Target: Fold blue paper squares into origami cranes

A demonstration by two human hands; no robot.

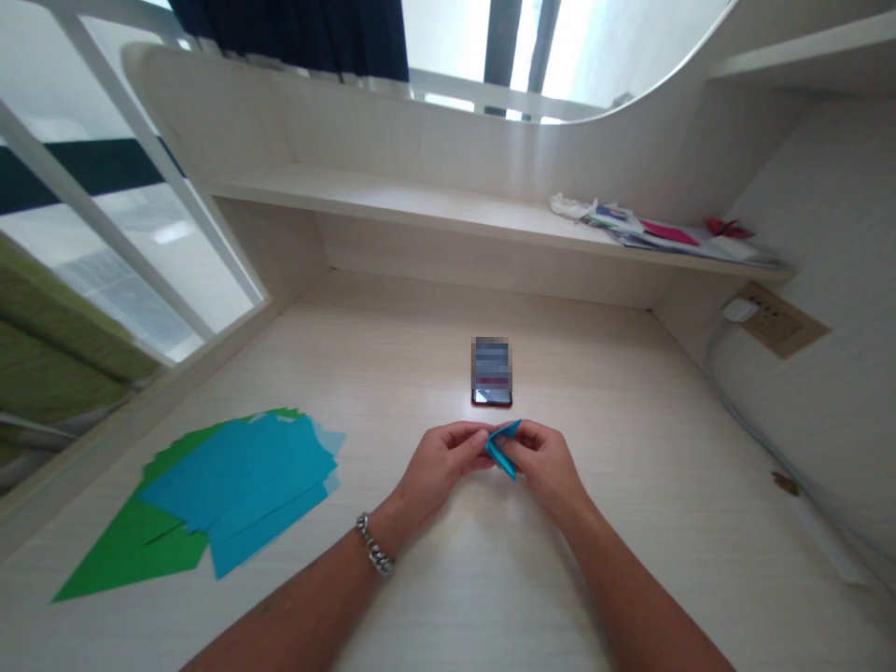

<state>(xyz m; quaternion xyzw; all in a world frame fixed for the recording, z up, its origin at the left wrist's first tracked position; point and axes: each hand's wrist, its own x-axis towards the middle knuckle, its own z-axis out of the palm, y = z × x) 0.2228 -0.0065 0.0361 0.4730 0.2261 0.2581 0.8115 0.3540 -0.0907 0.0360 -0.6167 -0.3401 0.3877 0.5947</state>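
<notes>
The left hand (444, 459) and right hand (552, 464) pinch a small folded blue paper (502, 457) between their fingertips, its creased flaps ending in points; fingers hide part of it. Just beyond them lies a glossy phone (491, 371), screen pixelated. To their left, flat blue sheets (256, 471) partly cover green sheets (133, 555). Smooth, pale desktop (448, 616) spreads around both hands, reaching under a shelf (420, 205) beyond.

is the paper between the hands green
No, the folded paper between the left hand and the right hand is blue, like the blue sheets on the desk.
</notes>
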